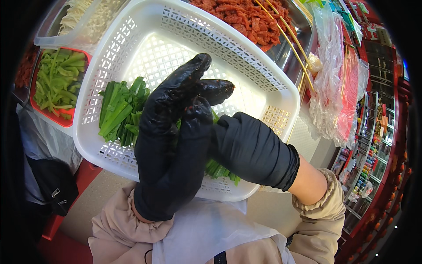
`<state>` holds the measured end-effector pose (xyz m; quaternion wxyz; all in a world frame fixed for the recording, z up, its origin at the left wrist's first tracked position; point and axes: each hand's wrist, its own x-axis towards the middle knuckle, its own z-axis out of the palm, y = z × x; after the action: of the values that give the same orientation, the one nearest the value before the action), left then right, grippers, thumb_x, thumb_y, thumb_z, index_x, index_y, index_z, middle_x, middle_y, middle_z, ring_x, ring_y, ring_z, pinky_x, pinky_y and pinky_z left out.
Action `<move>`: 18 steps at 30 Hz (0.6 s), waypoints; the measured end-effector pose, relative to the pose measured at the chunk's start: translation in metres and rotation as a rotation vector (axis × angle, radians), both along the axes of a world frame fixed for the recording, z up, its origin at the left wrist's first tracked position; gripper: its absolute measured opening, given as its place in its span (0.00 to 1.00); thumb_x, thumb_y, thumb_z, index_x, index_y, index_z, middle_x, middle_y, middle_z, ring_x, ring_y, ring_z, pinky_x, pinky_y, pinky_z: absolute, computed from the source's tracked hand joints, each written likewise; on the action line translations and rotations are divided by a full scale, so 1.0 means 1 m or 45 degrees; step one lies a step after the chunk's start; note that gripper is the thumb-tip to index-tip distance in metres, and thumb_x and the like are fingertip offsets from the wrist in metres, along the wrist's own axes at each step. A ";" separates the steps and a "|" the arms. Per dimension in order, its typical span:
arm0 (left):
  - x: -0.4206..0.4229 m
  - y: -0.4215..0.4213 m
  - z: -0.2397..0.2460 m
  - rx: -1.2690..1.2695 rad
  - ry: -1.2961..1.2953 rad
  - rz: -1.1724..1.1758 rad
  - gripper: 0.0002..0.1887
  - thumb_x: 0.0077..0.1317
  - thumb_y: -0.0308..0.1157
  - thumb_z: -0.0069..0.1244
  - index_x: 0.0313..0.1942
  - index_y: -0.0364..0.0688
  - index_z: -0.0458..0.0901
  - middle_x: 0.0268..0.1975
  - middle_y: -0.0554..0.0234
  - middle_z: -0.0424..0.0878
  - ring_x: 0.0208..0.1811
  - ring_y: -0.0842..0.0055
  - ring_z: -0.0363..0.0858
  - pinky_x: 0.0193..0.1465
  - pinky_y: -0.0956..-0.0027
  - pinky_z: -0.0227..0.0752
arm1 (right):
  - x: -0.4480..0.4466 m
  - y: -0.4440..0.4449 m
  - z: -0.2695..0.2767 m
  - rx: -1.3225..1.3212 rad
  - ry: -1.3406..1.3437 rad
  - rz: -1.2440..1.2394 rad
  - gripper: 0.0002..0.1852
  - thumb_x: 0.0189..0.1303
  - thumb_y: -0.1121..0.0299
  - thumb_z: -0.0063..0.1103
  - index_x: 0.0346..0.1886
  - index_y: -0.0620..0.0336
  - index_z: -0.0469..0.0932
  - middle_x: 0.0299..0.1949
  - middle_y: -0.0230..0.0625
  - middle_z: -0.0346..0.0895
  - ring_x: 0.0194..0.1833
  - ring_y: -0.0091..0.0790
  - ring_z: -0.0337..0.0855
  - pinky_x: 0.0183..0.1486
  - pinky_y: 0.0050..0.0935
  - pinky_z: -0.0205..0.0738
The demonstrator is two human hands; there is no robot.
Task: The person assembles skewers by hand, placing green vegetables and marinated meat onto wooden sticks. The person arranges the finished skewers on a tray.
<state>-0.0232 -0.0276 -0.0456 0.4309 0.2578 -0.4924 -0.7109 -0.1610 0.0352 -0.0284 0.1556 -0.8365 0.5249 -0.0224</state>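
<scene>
My left hand (174, 142), in a black glove, is raised over a white perforated plastic basket (280, 82). Its fingers are bent and spread, with a wet sheen and small red specks on the fingertips; nothing shows in its grasp. Against its thumb side is my right hand (250, 150), also black-gloved, with curled fingers. Whatever may be inside that curl is hidden. Cut green chive-like stalks (120, 114) lie in the basket left of my left hand. More green stalks (222, 171) show below my right hand, partly covered by it.
Beyond the basket is a metal tray of red marinated meat strips (247, 21), with wooden skewers (290, 39) across its edge. Sliced green peppers (59, 79) fill a red tray at left, below a plastic box of enoki mushrooms (77, 18). Plastic bags (329, 76) lie at right.
</scene>
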 end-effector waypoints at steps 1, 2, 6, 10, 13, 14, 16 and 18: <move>0.000 0.000 0.000 -0.015 0.005 -0.009 0.18 0.66 0.22 0.35 0.57 0.35 0.63 0.57 0.50 0.68 0.51 0.69 0.74 0.54 0.66 0.66 | 0.001 0.000 0.002 -0.011 0.008 -0.025 0.06 0.49 0.68 0.51 0.22 0.60 0.72 0.23 0.33 0.66 0.27 0.32 0.69 0.27 0.28 0.61; 0.000 0.000 -0.001 -0.046 0.019 -0.012 0.18 0.66 0.22 0.35 0.57 0.35 0.63 0.57 0.49 0.68 0.51 0.69 0.74 0.54 0.66 0.66 | 0.001 0.000 0.005 -0.023 0.017 -0.051 0.06 0.48 0.68 0.51 0.23 0.60 0.73 0.23 0.33 0.67 0.27 0.32 0.70 0.27 0.28 0.62; -0.003 0.005 0.004 -0.089 -0.111 0.138 0.16 0.67 0.25 0.35 0.55 0.34 0.67 0.51 0.52 0.74 0.46 0.70 0.76 0.54 0.69 0.66 | -0.003 0.000 0.008 0.063 -0.028 -0.017 0.04 0.47 0.70 0.50 0.25 0.58 0.73 0.23 0.32 0.68 0.29 0.31 0.72 0.29 0.28 0.65; -0.003 0.005 0.006 -0.078 -0.106 0.138 0.16 0.67 0.25 0.35 0.54 0.34 0.67 0.51 0.52 0.74 0.47 0.70 0.76 0.54 0.69 0.66 | -0.007 0.006 0.011 0.183 -0.127 -0.112 0.04 0.47 0.72 0.49 0.27 0.58 0.72 0.24 0.35 0.69 0.31 0.35 0.73 0.31 0.32 0.68; 0.003 0.002 0.007 -0.188 -0.159 0.070 0.15 0.66 0.23 0.36 0.53 0.34 0.68 0.51 0.51 0.74 0.49 0.70 0.75 0.54 0.68 0.66 | -0.012 0.011 0.014 0.220 -0.232 -0.201 0.05 0.47 0.73 0.49 0.29 0.59 0.71 0.24 0.37 0.69 0.32 0.39 0.74 0.32 0.35 0.69; 0.009 0.003 0.007 -0.199 -0.184 0.021 0.15 0.66 0.23 0.36 0.52 0.33 0.69 0.52 0.51 0.74 0.49 0.70 0.75 0.54 0.68 0.66 | -0.013 0.011 0.014 0.228 -0.269 -0.217 0.05 0.47 0.73 0.50 0.29 0.59 0.72 0.24 0.37 0.69 0.32 0.40 0.74 0.32 0.36 0.69; 0.020 0.000 0.004 -0.357 -0.344 -0.029 0.16 0.58 0.17 0.43 0.48 0.37 0.72 0.47 0.53 0.76 0.44 0.69 0.78 0.47 0.70 0.70 | -0.015 0.013 0.016 0.251 -0.363 -0.264 0.06 0.46 0.73 0.52 0.30 0.59 0.72 0.25 0.37 0.70 0.32 0.41 0.74 0.32 0.37 0.69; 0.032 -0.003 0.008 -0.595 -0.572 -0.122 0.17 0.56 0.18 0.46 0.47 0.39 0.73 0.45 0.53 0.76 0.41 0.67 0.78 0.44 0.69 0.71 | -0.017 0.015 0.017 0.278 -0.475 -0.316 0.08 0.46 0.72 0.54 0.32 0.59 0.72 0.27 0.37 0.70 0.33 0.42 0.74 0.32 0.37 0.69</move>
<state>0.0086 -0.0303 -0.0380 0.3252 0.2789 -0.7366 -0.5233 -0.1783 0.0499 -0.0110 0.3354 -0.7253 0.5849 -0.1388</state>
